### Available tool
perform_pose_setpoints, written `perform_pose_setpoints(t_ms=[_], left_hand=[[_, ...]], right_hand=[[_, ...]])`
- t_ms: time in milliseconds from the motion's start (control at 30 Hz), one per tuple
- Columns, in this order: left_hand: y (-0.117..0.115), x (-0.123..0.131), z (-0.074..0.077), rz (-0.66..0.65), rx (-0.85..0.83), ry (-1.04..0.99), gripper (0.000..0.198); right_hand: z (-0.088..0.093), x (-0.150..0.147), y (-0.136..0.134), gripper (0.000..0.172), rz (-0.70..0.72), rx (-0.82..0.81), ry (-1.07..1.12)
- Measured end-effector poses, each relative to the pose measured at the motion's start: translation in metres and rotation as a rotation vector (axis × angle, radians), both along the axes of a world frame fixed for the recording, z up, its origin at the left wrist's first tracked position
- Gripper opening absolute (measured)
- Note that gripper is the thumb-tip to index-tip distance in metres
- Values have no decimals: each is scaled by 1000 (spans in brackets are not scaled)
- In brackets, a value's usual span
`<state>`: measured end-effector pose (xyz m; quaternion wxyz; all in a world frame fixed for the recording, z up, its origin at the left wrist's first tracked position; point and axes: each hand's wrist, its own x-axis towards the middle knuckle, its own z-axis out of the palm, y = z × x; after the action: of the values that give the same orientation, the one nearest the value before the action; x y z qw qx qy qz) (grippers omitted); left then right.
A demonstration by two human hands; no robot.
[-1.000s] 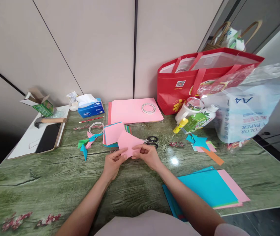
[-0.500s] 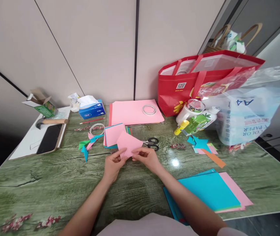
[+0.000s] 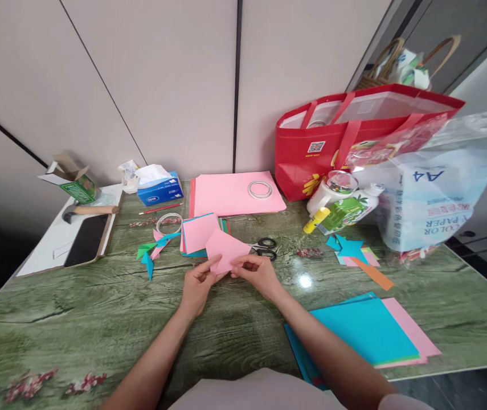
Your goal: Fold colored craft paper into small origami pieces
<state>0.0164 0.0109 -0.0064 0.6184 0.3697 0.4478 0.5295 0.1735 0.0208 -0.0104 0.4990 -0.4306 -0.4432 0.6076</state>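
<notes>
A folded piece of pink paper [image 3: 226, 249] is held just above the table between both hands. My left hand [image 3: 198, 285] pinches its lower left edge, and my right hand [image 3: 258, 276] grips its lower right edge between thumb and fingers. Behind the held paper lies a stack of square coloured sheets [image 3: 199, 232] with pink on top. Scissors [image 3: 265, 249] with black handles rest to the right, their blades partly hidden by the paper. Blue, green and pink paper scraps [image 3: 151, 256] lie to the left beside a roll of tape [image 3: 169, 224].
Pink sheets [image 3: 230, 193] carry a white ring [image 3: 260, 189] at the back. A tissue box [image 3: 160, 191], hammer [image 3: 89, 210] and phone [image 3: 86, 240] are left. Right stand a red bag [image 3: 298, 165], glue stick [image 3: 316, 220] and paper pack [image 3: 431, 199]. Blue sheets [image 3: 363, 333] lie near my right forearm.
The pink paper and both hands have shifted very slightly to the right. My grip on the paper looks the same, and the other things stay in place.
</notes>
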Motion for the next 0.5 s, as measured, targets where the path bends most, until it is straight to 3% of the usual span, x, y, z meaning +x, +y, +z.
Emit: perform_pose_setpoints(t_ms=[267,400,500], left_hand=[[5,-11,6,-122,35,53,26],[8,-15,6,-188,37,70,23],[8,-15,6,-148,24,19,22]], right_hand=[[0,11,7,16,-199,69,-75],[-3,15,8,14,-175,83,-108],[-6,14,8,14,-161,100,-135]])
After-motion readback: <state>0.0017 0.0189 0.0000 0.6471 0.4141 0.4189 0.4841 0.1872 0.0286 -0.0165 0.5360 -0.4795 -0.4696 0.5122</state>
